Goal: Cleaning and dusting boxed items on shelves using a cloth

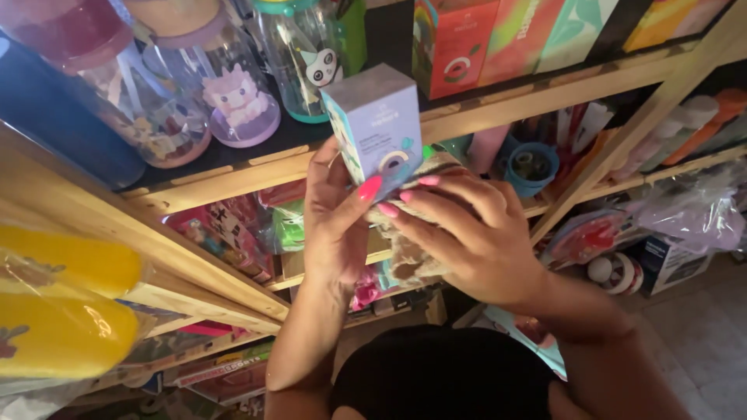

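1. Your left hand [334, 225] gripped the small lilac carton [375, 128] from its 7 o'clock side, thumb pressed on the front face; the carton stood tilted at frame centre, just before the wooden shelf edge [498, 105].
2. Your right hand [475, 233] was closed over a brown-and-cream soft bundle [406, 257], fingertips touching the carton's lower corner.
3. Risk, as judged: both hands were occupied, so the tilted carton could slip from a thumb-only hold, or knock the clear character bottles [233, 101] at its 10 o'clock.
4. At 1 o'clock, red, pink and teal upright boxes [482, 39] lined the upper shelf.
5. At 8 o'clock, yellow wrapped packs [66, 303] lay at the frame's edge.
6. At 4 o'clock, a dark box [669, 260] sat near the floor.
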